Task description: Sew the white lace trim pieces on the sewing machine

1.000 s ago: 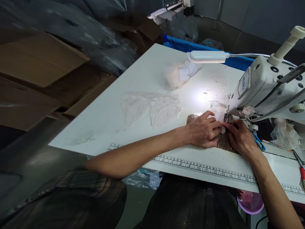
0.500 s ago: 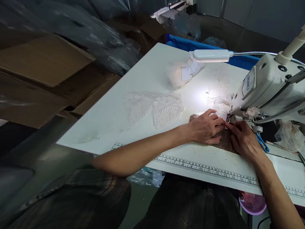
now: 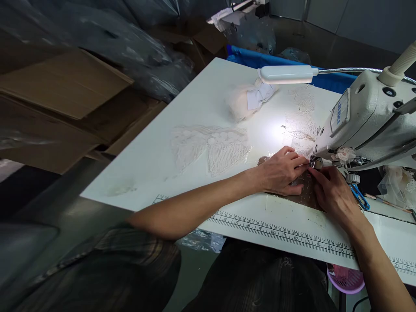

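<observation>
White lace (image 3: 303,141) lies on the table beside the sewing machine's (image 3: 360,117) needle end and runs in under my fingers. My left hand (image 3: 284,171) rests over a brown plate (image 3: 307,197), its fingers bent and their tips pinching at the lace edge by the presser foot. From the other side my right hand (image 3: 336,190) comes in, thumb and forefinger closed at the same spot, almost touching the left fingertips. The bit of lace between the fingers is mostly hidden.
A lace piece (image 3: 227,149) lies flat left of my hands. Behind it sits a tied white bundle (image 3: 251,102) under a lamp (image 3: 286,74). Blue thread snips (image 3: 360,197) lie right of my right hand. A printed ruler (image 3: 286,234) follows the table's front edge. Cardboard boxes (image 3: 65,82) stand left.
Both hands stay at the presser foot, with only slight finger movement. The whole view has shifted a little; the lace pieces lie as before.
</observation>
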The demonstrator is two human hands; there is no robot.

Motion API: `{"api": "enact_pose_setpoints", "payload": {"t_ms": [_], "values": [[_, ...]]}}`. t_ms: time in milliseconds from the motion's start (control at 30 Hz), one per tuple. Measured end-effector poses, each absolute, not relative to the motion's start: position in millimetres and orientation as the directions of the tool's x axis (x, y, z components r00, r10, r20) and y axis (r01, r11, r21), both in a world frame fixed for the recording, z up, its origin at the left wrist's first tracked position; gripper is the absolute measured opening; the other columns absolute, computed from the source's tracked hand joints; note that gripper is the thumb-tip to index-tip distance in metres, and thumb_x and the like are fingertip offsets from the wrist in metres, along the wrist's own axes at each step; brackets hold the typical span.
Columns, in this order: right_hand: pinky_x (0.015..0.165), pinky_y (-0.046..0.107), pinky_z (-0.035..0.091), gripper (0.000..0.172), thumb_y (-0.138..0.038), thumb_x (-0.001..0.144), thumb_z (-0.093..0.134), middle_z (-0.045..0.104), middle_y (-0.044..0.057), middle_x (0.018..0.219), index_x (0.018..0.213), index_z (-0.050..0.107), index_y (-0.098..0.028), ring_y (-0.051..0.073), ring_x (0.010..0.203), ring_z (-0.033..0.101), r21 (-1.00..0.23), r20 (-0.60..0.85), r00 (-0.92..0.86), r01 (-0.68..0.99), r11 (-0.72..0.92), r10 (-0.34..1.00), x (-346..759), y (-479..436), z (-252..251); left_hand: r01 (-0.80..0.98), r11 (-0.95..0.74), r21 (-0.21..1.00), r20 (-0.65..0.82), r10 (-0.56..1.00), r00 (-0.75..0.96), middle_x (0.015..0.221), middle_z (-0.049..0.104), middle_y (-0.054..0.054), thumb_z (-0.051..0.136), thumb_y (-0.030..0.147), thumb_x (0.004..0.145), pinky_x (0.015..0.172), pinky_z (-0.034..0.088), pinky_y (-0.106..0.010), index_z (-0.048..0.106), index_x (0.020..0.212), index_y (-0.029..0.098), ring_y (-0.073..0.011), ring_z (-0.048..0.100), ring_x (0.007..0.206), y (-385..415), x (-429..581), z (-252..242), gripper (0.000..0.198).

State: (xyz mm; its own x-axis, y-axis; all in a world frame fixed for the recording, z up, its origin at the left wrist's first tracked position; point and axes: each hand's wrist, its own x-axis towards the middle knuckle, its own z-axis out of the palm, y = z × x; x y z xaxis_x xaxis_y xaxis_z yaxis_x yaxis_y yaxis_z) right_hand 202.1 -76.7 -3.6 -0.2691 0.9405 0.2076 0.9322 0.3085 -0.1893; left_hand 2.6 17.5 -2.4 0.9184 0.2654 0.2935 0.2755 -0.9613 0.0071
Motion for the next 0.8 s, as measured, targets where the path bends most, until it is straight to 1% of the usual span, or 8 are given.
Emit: {"api": "enact_pose_setpoints", "payload": {"t_ms": [167, 300, 400, 467, 533, 667, 733, 800], "values": [[0.079, 0.042, 0.058, 0.041, -0.025, 0.093, 0.041, 0.064, 0.015, 0.106, 0.125, 0.066, -0.020, 0.025, 0.088, 0.065, -0.318, 0.201, -0.217, 0.908, 0.273, 0.955, 205, -79, 4, 0.303, -0.953, 0.005, 0.299, 0.291, 0.909, 0.123, 0.064, -0.014, 0.045, 0.047, 0.093, 0.095, 0.041, -0.045, 0.065, 0.117, 0.010, -0.0253, 0.061, 0.097, 18, 3, -3, 0.049], [0.087, 0.043, 0.055, 0.037, -0.036, 0.094, 0.043, 0.067, 0.014, 0.110, 0.113, 0.070, -0.018, 0.027, 0.099, 0.066, -0.490, 0.182, -0.133, 0.847, 0.207, 0.974, 220, -79, 14, 0.308, -0.951, 0.003, 0.311, 0.294, 0.904, 0.124, 0.063, -0.014, 0.043, 0.047, 0.094, 0.095, 0.040, -0.046, 0.062, 0.121, 0.009, -0.0256, 0.060, 0.097, 19, 3, -2, 0.051], [0.089, 0.044, 0.054, 0.043, -0.050, 0.096, 0.042, 0.072, 0.011, 0.100, 0.103, 0.071, -0.019, 0.027, 0.098, 0.067, -0.632, 0.087, -0.080, 0.766, 0.117, 0.993, 231, -72, 16, 0.313, -0.950, 0.020, 0.315, 0.303, 0.899, 0.121, 0.064, -0.014, 0.045, 0.048, 0.093, 0.094, 0.039, -0.046, 0.062, 0.121, 0.010, -0.0250, 0.060, 0.094, 20, 4, -1, 0.050], [0.089, 0.046, 0.053, 0.051, -0.058, 0.096, 0.038, 0.073, 0.011, 0.094, 0.094, 0.072, -0.020, 0.028, 0.097, 0.067, -0.693, 0.060, -0.039, 0.717, 0.070, 0.997, 234, -67, 14, 0.313, -0.949, 0.035, 0.314, 0.308, 0.898, 0.121, 0.063, -0.014, 0.046, 0.048, 0.092, 0.095, 0.039, -0.045, 0.063, 0.120, 0.010, -0.0248, 0.059, 0.094, 20, 4, 0, 0.050], [0.092, 0.048, 0.051, 0.058, -0.062, 0.097, 0.033, 0.073, 0.011, 0.095, 0.091, 0.073, -0.021, 0.029, 0.101, 0.067, -0.725, 0.086, 0.005, 0.687, 0.059, 0.996, 232, -65, 10, 0.318, -0.947, 0.052, 0.314, 0.318, 0.895, 0.121, 0.063, -0.014, 0.047, 0.048, 0.092, 0.095, 0.038, -0.045, 0.062, 0.120, 0.011, -0.0253, 0.059, 0.096, 19, 4, -1, 0.049], [0.101, 0.050, 0.046, 0.063, -0.071, 0.092, 0.036, 0.067, 0.015, 0.117, 0.111, 0.068, -0.020, 0.031, 0.116, 0.061, -0.720, 0.112, 0.027, 0.692, 0.062, 0.993, 224, -71, 5, 0.348, -0.933, 0.091, 0.306, 0.359, 0.882, 0.125, 0.061, -0.016, 0.047, 0.048, 0.091, 0.095, 0.038, -0.047, 0.059, 0.124, 0.011, -0.0283, 0.058, 0.102, 18, 5, -2, 0.051], [0.102, 0.049, 0.046, 0.062, -0.072, 0.089, 0.043, 0.064, 0.015, 0.124, 0.113, 0.067, -0.020, 0.031, 0.119, 0.059, -0.702, 0.097, 0.026, 0.711, 0.050, 0.995, 223, -75, 3, 0.365, -0.925, 0.103, 0.294, 0.379, 0.877, 0.129, 0.059, -0.017, 0.047, 0.049, 0.091, 0.096, 0.038, -0.049, 0.056, 0.127, 0.011, -0.0300, 0.058, 0.105, 17, 5, -3, 0.054], [0.100, 0.047, 0.048, 0.056, -0.067, 0.090, 0.046, 0.064, 0.014, 0.123, 0.112, 0.067, -0.021, 0.030, 0.116, 0.061, -0.694, 0.082, 0.031, 0.719, 0.035, 0.996, 226, -76, 0, 0.374, -0.920, 0.120, 0.286, 0.392, 0.874, 0.133, 0.057, -0.019, 0.046, 0.050, 0.091, 0.099, 0.037, -0.051, 0.054, 0.130, 0.011, -0.0313, 0.057, 0.110, 17, 4, -4, 0.055]]}}
